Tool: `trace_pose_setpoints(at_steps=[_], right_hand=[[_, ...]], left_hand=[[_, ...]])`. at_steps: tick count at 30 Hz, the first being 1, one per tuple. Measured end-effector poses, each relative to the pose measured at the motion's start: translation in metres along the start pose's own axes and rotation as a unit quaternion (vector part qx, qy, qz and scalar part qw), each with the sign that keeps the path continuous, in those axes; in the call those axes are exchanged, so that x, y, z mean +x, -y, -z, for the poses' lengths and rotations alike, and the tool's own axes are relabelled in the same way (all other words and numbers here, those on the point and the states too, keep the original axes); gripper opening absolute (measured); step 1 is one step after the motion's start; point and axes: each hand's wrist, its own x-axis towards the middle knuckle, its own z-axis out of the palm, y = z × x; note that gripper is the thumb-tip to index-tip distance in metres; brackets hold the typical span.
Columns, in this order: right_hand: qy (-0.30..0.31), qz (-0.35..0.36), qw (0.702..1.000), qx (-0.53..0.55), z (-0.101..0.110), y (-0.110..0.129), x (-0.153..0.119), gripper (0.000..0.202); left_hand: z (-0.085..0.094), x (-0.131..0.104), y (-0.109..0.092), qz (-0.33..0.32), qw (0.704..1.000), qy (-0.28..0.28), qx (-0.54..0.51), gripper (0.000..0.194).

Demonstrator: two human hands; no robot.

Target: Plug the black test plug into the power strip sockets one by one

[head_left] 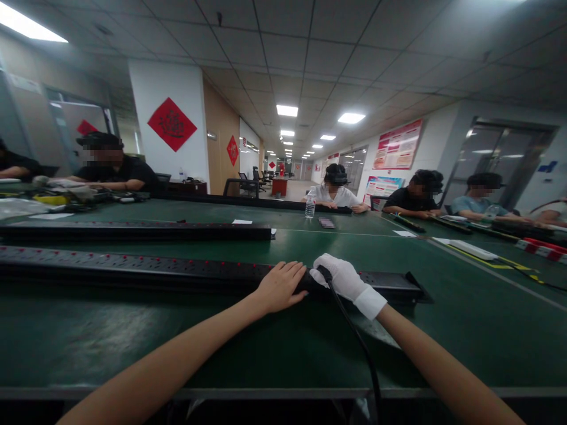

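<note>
A long black power strip [146, 264] with a row of red dots and socket holes lies across the green table in front of me. My left hand [280, 286], bare, rests on it with fingers stretched flat over the top and the thumb apart along the near side. Just right of it, my right hand [339, 276] in a white glove is closed around a black plug [325, 273], held at the strip's top. From the plug a black cord [354, 333] runs down over the table's near edge. The plug's prongs are hidden.
Beyond the strip lies a second black power strip [212, 232]. A clear water bottle [310, 205] stands farther back, near small papers [242, 222]. A white strip [473, 249] lies at right within yellow tape. Several people sit around the table; cluttered items [53, 199] lie far left.
</note>
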Motion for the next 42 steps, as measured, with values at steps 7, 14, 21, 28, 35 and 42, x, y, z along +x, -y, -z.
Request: trace_pose_setpoints(at_steps=[7, 14, 21, 28, 35, 42], right_hand=[[0.0, -0.003, 1.0, 0.001, -0.0015, -0.0021, -0.0002, 0.017], [-0.01, -0.006, 1.0, 0.012, -0.0029, -0.0033, -0.0019, 0.017], [-0.01, -0.001, 1.0, 0.011, 0.0001, -0.0013, -0.0028, 0.017], [-0.011, 0.003, 1.0, 0.013, 0.0016, -0.0017, -0.0027, 0.017], [0.0, 0.015, 1.0, 0.015, 0.0052, -0.0007, -0.0023, 0.018], [-0.001, 0.018, 1.0, 0.013, 0.0031, -0.0019, -0.003, 0.019]], left_hand=[[-0.0009, 0.0013, -0.0003, -0.006, 1.0, -0.005, 0.007, 0.053], [-0.0063, 0.0003, 0.0031, -0.023, 1.0, -0.005, 0.004, 0.053], [-0.005, 0.0001, 0.0043, -0.034, 0.999, -0.001, 0.0, 0.053], [-0.0037, -0.0005, 0.0036, -0.035, 0.999, 0.001, 0.004, 0.054], [-0.0027, -0.0003, 0.0026, -0.033, 0.999, -0.004, 0.005, 0.053], [-0.001, 0.0, 0.0019, -0.025, 1.0, -0.004, 0.0, 0.054]])
